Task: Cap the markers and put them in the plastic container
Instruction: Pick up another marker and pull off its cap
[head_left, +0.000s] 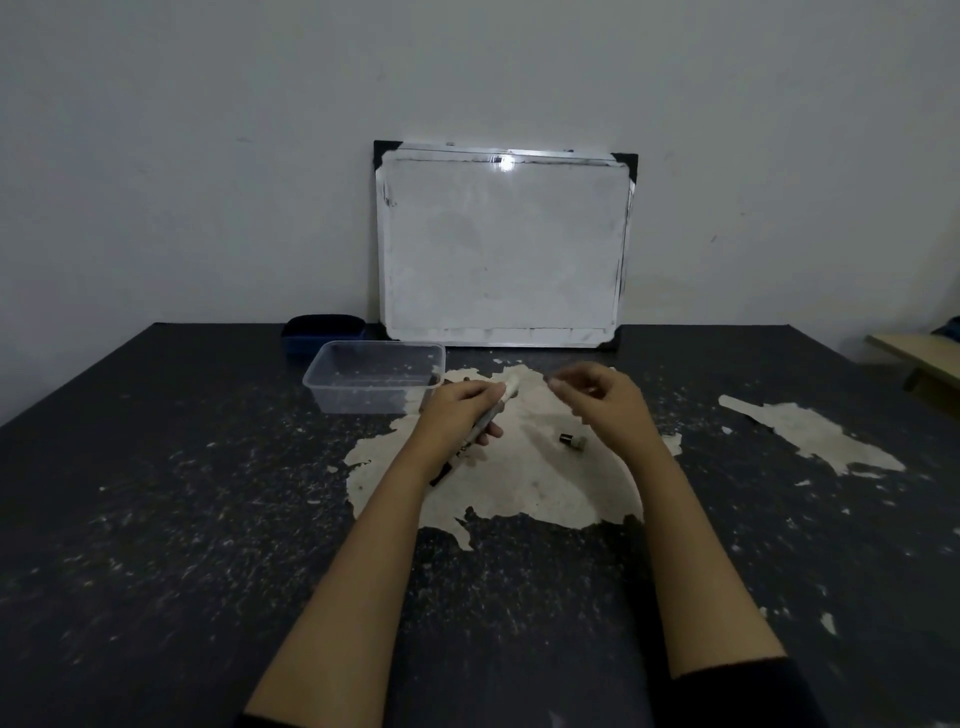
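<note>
My left hand (457, 415) grips a marker (493, 410) with a pale cap end pointing up and right, just right of the clear plastic container (374, 384). A second dark marker (441, 473) seems to lie under my left wrist, mostly hidden. My right hand (602, 395) hovers a little to the right with fingers loosely curled; I cannot tell if it holds anything. A small loose cap (573, 441) lies on the table below my right hand. The container looks empty.
A whiteboard (501, 244) leans on the wall at the back. A dark blue box (322, 330) stands behind the container. The black table (208, 519) has worn pale patches. A wooden bench edge (919, 353) shows far right.
</note>
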